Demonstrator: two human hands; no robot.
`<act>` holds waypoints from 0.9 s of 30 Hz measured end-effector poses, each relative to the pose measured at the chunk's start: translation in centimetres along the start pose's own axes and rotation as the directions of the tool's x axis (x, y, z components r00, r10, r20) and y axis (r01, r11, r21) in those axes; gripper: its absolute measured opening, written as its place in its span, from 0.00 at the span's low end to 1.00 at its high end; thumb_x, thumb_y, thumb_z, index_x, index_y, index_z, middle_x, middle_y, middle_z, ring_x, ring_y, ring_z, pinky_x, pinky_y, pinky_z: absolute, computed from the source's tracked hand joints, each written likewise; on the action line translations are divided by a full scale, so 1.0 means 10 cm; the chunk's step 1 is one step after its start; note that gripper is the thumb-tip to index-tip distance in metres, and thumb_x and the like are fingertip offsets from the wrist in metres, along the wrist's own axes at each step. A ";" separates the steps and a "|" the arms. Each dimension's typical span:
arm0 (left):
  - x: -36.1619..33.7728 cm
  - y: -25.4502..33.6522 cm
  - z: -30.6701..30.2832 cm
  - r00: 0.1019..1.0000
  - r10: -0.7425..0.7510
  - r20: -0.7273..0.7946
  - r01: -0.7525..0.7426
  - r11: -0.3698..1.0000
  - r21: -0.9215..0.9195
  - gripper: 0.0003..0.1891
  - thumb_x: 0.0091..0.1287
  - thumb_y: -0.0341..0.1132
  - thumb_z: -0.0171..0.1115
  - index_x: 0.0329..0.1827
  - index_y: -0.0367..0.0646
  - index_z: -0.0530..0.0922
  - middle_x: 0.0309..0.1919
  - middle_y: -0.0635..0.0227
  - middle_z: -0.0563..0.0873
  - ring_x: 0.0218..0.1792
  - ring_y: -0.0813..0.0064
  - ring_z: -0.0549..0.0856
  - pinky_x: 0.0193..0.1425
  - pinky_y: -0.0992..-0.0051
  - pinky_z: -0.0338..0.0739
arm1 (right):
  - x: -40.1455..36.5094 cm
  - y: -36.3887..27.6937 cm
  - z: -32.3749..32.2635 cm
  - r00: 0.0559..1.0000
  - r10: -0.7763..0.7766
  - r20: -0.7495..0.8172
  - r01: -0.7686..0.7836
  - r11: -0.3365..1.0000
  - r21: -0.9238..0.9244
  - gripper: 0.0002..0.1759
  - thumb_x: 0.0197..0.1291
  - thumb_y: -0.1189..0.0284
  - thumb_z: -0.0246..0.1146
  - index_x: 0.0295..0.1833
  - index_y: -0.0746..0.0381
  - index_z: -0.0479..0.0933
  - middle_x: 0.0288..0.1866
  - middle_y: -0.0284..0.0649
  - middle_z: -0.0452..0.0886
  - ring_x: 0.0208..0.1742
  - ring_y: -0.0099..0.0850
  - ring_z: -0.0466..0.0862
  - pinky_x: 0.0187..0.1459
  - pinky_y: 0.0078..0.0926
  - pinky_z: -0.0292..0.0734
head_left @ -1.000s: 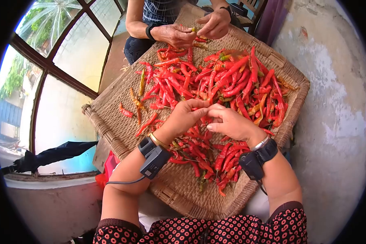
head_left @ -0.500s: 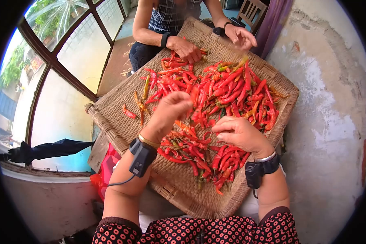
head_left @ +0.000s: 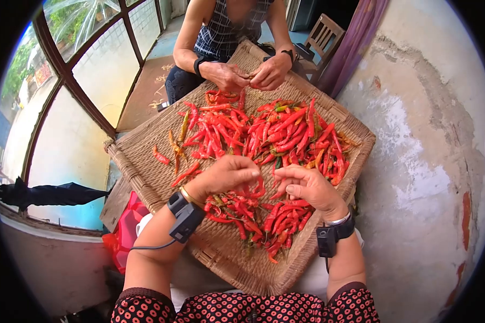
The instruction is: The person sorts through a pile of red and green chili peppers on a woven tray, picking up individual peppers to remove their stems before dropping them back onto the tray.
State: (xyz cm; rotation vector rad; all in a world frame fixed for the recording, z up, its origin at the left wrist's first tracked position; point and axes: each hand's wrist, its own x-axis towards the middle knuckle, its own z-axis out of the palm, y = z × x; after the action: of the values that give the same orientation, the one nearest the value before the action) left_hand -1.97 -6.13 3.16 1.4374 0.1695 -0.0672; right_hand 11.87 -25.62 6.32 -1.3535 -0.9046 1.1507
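Observation:
Red chili peppers point(head_left: 291, 132) lie heaped on a woven tray point(head_left: 140, 156), with a few green and orange ones among them. My left hand point(head_left: 229, 175) is over the middle of the tray, its fingers pinched together beside a blurred red pepper; what it grips is too smeared to name surely. Close on its right, my right hand point(head_left: 307, 185) has its thumb and fingers pressed together near a thin red pepper, and its hold is unclear. Below both hands sits a nearer pile of peppers point(head_left: 285, 220).
Across the tray a person's two hands point(head_left: 253, 78) meet above its far edge. A wooden chair point(head_left: 323, 43) stands behind. Windows line the left, with a dark folded umbrella point(head_left: 59, 195) and a pink bag point(head_left: 130, 229). A rough wall point(head_left: 409, 161) is on the right.
My left hand has moved down towards the nearer pile, close to my right hand. The other person's hands have come together. The view has shifted slightly, and a red pepper now lies left of my left hand.

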 end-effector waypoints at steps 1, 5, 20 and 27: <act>0.01 0.01 -0.04 0.991 0.031 -0.134 -0.029 0.999 0.023 0.12 0.67 0.42 0.55 0.37 0.42 0.78 0.24 0.76 0.80 0.21 0.89 0.75 0.25 0.87 0.68 | 0.03 0.08 -0.10 0.995 -0.089 -0.051 0.077 0.976 -0.204 0.18 0.56 0.76 0.60 0.53 0.69 0.73 0.44 0.34 0.73 0.37 0.19 0.77 0.41 0.16 0.73; 0.13 -0.07 -0.39 0.826 0.186 -0.533 -0.292 0.949 -0.121 0.11 0.69 0.40 0.50 0.38 0.43 0.77 0.24 0.75 0.80 0.21 0.86 0.77 0.23 0.85 0.67 | 0.10 0.32 -0.52 0.947 -0.141 -0.288 -0.120 0.678 -0.725 0.21 0.53 0.74 0.62 0.54 0.65 0.73 0.48 0.41 0.73 0.36 0.27 0.79 0.43 0.24 0.75; 0.19 -0.21 -0.01 0.932 0.095 -0.349 -0.149 0.980 -0.132 0.10 0.67 0.35 0.53 0.46 0.40 0.76 0.35 0.72 0.82 0.27 0.87 0.78 0.33 0.84 0.74 | 0.48 0.33 -0.50 0.948 0.071 -0.310 -0.152 0.958 -0.245 0.21 0.58 0.75 0.57 0.57 0.69 0.70 0.38 0.35 0.77 0.34 0.20 0.78 0.28 0.13 0.69; 0.13 -0.15 0.17 0.973 -0.099 -0.210 0.065 0.984 -0.165 0.13 0.67 0.38 0.55 0.48 0.40 0.75 0.36 0.74 0.81 0.25 0.88 0.77 0.29 0.86 0.73 | 0.36 0.23 0.05 0.994 -0.089 0.061 0.107 0.865 -0.489 0.17 0.54 0.71 0.61 0.49 0.66 0.76 0.46 0.43 0.75 0.48 0.32 0.77 0.51 0.27 0.70</act>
State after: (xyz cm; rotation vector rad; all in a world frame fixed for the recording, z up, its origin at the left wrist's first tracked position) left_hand -0.77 -7.91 1.67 1.2780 0.4064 0.0353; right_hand 12.07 -22.36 3.62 -1.6735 -1.3425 0.8964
